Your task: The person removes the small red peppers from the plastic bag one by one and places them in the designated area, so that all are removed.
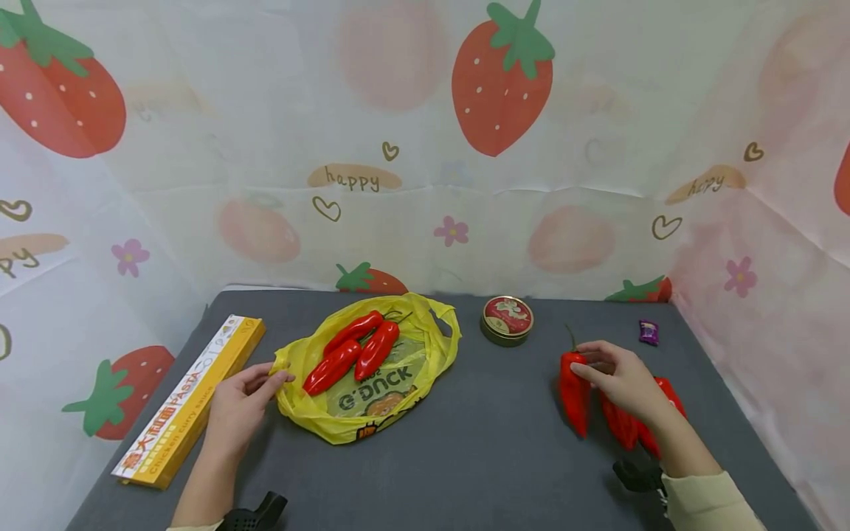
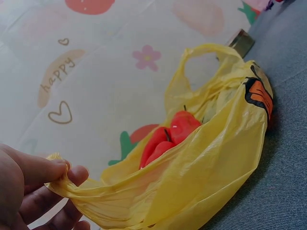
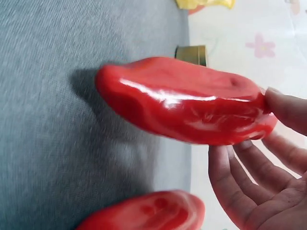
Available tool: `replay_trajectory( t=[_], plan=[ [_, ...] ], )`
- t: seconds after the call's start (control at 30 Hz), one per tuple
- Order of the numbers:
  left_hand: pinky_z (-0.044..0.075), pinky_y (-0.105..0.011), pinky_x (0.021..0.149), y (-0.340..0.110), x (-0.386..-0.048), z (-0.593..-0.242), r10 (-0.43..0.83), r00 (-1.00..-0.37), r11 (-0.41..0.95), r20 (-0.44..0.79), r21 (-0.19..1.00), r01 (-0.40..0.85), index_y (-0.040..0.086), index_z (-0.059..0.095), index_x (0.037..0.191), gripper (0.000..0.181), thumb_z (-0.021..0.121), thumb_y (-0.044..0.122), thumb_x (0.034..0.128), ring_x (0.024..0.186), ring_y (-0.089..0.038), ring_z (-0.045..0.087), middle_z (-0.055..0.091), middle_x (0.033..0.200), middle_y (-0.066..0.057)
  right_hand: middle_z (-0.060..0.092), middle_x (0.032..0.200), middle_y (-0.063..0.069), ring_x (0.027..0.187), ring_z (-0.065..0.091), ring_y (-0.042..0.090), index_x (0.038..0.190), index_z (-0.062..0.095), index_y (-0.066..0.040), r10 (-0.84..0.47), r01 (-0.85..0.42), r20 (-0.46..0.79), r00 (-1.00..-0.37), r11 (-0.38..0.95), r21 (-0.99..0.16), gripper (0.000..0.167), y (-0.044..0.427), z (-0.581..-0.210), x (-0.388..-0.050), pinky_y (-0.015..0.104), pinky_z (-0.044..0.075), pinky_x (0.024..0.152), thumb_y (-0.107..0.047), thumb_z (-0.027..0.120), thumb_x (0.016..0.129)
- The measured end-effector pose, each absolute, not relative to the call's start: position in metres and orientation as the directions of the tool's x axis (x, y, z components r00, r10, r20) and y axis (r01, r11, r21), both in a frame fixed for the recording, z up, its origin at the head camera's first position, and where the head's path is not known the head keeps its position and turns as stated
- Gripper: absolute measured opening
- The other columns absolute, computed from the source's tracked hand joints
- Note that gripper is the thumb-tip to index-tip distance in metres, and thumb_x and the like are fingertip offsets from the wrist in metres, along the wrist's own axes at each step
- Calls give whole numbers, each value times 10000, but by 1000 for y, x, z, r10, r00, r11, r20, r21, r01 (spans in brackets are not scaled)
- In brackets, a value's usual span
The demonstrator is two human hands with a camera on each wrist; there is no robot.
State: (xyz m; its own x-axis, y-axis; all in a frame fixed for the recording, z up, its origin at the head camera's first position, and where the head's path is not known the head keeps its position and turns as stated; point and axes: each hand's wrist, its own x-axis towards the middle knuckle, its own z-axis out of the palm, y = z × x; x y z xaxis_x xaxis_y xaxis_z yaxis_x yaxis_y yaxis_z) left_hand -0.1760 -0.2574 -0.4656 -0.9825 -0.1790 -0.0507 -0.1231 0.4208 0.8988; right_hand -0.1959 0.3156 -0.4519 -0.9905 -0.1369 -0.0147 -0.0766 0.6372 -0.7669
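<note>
A yellow plastic bag (image 1: 299,420) lies spread on the table, with several red peppers (image 1: 377,349) on it. My left hand (image 1: 242,409) pinches the bag's left edge between thumb and fingers; in the left wrist view the film of the bag (image 2: 225,167) rises to that grip. At the right, my right hand (image 1: 620,376) holds one red pepper (image 1: 574,398) near its stem end, tip pointing down. The right wrist view shows this pepper (image 3: 177,103) between thumb and fingers, off the table. More red peppers (image 1: 619,422) lie beneath and beside the right hand, partly hidden by it.
A long yellow and white pasta box (image 1: 192,398) lies at the left. Behind, a round red-lidded tin (image 1: 508,318) stands right of the bag. A small purple packet (image 1: 648,332) is at the back right. Strawberry-printed cloth hangs behind the grey table (image 1: 465,472).
</note>
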Motion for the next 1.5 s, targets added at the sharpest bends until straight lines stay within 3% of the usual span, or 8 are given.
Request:
replay_trajectory(
  t=[0.17, 0.3, 0.53, 0.8, 1.1, 1.23, 1.5],
  plan=[
    [517, -200, 805, -257, -177, -465, -183, -981, 430, -63, 892, -137, 94, 665, 1308, 492, 625, 459, 981, 954, -68, 579, 761, 1112, -26, 683, 1221, 204, 877, 701, 194, 1333, 580, -26, -131, -71, -24, -991, 668, -741, 512, 322, -454, -193, 257, 568, 757, -378, 675, 974],
    [518, -193, 810, -256, -177, -465, -188, -979, 432, -76, 889, -152, 96, 660, 1316, 506, 628, 469, 976, 957, -75, 582, 762, 1108, -9, 696, 1192, 191, 792, 687, 168, 1320, 594, -34, -121, -59, -40, -992, 714, -697, 507, 325, -456, -192, 324, 558, 788, -387, 683, 968],
    [523, -192, 803, -255, -178, -466, -205, -976, 433, -68, 888, -152, 92, 669, 1302, 470, 640, 433, 980, 936, -68, 589, 763, 1094, -13, 712, 1160, 158, 1036, 667, 309, 1285, 647, -46, -108, -89, 3, -994, 802, -590, 476, 328, -460, -190, 522, 544, 870, -397, 685, 965],
    [517, -174, 800, -254, -178, -466, -210, -976, 430, -66, 890, -153, 93, 671, 1299, 457, 645, 420, 981, 932, -69, 592, 765, 1082, -3, 695, 984, 81, 850, 591, 213, 1239, 677, -33, -101, -107, 41, -994, 846, -522, 412, 330, -467, -192, 388, 505, 722, -317, 722, 945],
    [521, -200, 810, -254, -179, -464, -206, -975, 432, -87, 886, -170, 94, 661, 1314, 481, 638, 439, 980, 941, -76, 584, 762, 1086, 17, 677, 1175, 231, 989, 618, 349, 1209, 685, 4, -134, -154, 76, -988, 858, -490, 391, 326, -469, -192, 581, 517, 874, -247, 752, 916],
    [517, -202, 800, -255, -181, -466, -205, -974, 430, -92, 886, -174, 96, 658, 1319, 489, 640, 445, 977, 940, -72, 581, 762, 1090, 19, 682, 1170, 211, 998, 625, 342, 1206, 690, -16, -141, -155, 66, -988, 870, -468, 380, 324, -469, -194, 569, 525, 868, -243, 759, 909],
    [520, -183, 811, -255, -179, -465, -199, -975, 417, -102, 891, -179, 88, 644, 1333, 498, 636, 439, 981, 944, -58, 586, 760, 1120, -7, 705, 1095, 157, 859, 626, 234, 1195, 702, -41, -133, -157, 84, -987, 867, -472, 357, 320, -469, -194, 461, 551, 748, -230, 771, 899]
  ],
)
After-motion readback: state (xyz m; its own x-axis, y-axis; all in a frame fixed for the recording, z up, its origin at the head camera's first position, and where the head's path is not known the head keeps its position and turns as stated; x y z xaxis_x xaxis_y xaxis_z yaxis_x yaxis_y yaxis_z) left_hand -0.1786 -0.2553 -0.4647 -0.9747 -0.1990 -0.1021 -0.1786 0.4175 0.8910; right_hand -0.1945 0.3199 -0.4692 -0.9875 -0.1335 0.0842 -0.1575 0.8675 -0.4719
